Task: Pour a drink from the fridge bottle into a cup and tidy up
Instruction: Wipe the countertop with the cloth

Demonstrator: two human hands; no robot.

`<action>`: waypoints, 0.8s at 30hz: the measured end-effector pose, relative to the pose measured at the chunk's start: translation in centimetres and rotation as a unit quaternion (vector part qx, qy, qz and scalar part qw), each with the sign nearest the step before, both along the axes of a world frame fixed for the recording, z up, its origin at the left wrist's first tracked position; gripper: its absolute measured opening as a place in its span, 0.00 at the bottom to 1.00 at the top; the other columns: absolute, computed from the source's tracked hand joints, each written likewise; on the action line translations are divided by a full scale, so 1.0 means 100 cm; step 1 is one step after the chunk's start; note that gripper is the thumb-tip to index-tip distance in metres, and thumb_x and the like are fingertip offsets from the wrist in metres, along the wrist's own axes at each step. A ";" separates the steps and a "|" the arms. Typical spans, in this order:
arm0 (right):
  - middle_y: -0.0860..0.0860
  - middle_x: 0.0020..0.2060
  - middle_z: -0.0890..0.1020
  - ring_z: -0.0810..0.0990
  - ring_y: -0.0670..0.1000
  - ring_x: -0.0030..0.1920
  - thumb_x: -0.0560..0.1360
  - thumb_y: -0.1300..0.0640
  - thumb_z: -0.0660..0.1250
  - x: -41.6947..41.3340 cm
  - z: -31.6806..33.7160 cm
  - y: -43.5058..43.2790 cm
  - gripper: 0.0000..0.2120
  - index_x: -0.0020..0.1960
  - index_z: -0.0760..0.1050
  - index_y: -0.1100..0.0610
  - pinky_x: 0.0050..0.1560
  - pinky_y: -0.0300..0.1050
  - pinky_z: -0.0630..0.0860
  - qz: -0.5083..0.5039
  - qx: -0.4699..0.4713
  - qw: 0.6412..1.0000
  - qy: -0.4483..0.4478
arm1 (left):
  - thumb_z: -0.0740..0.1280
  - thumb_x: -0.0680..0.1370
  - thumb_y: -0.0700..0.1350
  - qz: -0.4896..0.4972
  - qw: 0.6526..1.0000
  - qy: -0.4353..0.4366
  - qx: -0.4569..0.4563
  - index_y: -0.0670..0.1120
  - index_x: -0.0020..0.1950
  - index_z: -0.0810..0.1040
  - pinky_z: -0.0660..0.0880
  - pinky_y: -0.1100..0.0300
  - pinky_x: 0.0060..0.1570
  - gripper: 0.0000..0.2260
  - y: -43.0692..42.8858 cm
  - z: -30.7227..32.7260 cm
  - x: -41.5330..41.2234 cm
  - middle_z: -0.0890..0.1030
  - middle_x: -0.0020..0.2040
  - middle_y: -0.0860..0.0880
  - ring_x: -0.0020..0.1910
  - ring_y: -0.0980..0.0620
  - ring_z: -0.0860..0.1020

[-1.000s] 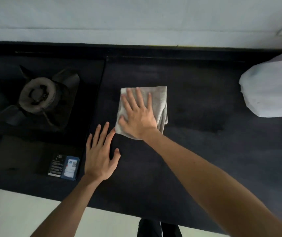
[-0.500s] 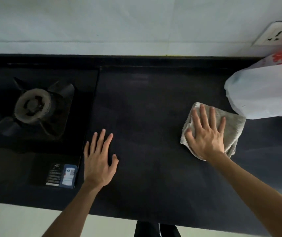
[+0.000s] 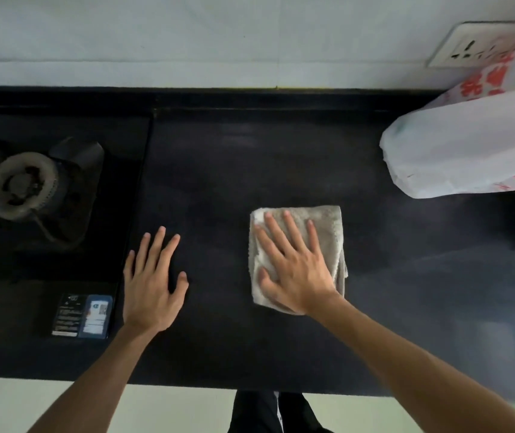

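Observation:
A folded grey cloth (image 3: 328, 223) lies on the black countertop (image 3: 234, 170) near its middle. My right hand (image 3: 293, 267) presses flat on the cloth with straight, spread fingers. My left hand (image 3: 153, 282) rests flat on the bare countertop to the left of the cloth, fingers spread, holding nothing. No bottle or cup is in view.
A gas hob with a burner (image 3: 21, 185) fills the left side, with a label sticker (image 3: 82, 317) at its front corner. A white plastic bag with red print (image 3: 468, 145) sits at the back right, below a wall socket (image 3: 468, 45). The counter's front edge runs along the bottom.
My right hand slid the cloth right toward the bag, then back left to the counter's middle. My left hand stayed flat in place.

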State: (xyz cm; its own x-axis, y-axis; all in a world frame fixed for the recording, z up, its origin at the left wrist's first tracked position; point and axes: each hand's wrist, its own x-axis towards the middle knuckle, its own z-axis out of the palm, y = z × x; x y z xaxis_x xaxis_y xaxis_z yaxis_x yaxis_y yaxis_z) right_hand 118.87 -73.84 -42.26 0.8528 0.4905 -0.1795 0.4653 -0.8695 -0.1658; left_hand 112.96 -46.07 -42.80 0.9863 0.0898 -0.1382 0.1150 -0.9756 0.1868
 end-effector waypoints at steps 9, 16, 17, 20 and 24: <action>0.50 0.81 0.48 0.42 0.56 0.80 0.76 0.37 0.47 0.133 -0.005 -0.056 0.36 0.81 0.45 0.47 0.76 0.65 0.46 -0.070 -0.040 0.997 0.003 | 0.53 0.76 0.56 0.001 1.000 -0.004 -0.003 0.49 0.79 0.62 0.51 0.40 0.77 0.31 0.001 -0.001 0.001 0.56 0.81 0.49 0.81 0.46 0.51; 0.51 0.81 0.48 0.44 0.56 0.80 0.78 0.38 0.50 0.089 -0.007 -0.070 0.35 0.81 0.48 0.50 0.77 0.64 0.45 -0.126 -0.009 0.992 -0.026 | 0.53 0.76 0.55 0.000 1.000 -0.012 0.012 0.49 0.79 0.62 0.54 0.38 0.76 0.30 -0.001 -0.004 0.000 0.55 0.81 0.48 0.81 0.45 0.52; 0.50 0.81 0.47 0.43 0.55 0.80 0.78 0.39 0.51 0.061 -0.004 -0.076 0.35 0.81 0.48 0.50 0.77 0.63 0.45 -0.127 -0.008 0.992 -0.022 | 0.53 0.76 0.55 0.003 1.000 -0.009 0.011 0.49 0.79 0.61 0.54 0.38 0.76 0.31 -0.001 -0.004 0.000 0.55 0.81 0.48 0.81 0.45 0.52; 0.49 0.81 0.45 0.40 0.54 0.80 0.77 0.39 0.51 0.003 0.000 -0.085 0.36 0.81 0.48 0.50 0.77 0.65 0.47 -0.103 -0.027 0.994 0.003 | 0.54 0.75 0.55 0.012 1.000 0.000 0.012 0.50 0.79 0.60 0.53 0.39 0.76 0.31 -0.004 -0.003 0.001 0.54 0.82 0.49 0.81 0.46 0.51; 0.50 0.81 0.43 0.37 0.55 0.79 0.77 0.38 0.47 0.058 -0.002 -0.062 0.36 0.81 0.45 0.49 0.76 0.68 0.45 -0.061 -0.033 0.997 0.013 | 0.55 0.75 0.54 0.011 1.000 0.004 0.017 0.51 0.79 0.59 0.54 0.39 0.76 0.31 -0.005 -0.002 0.002 0.52 0.82 0.50 0.81 0.46 0.51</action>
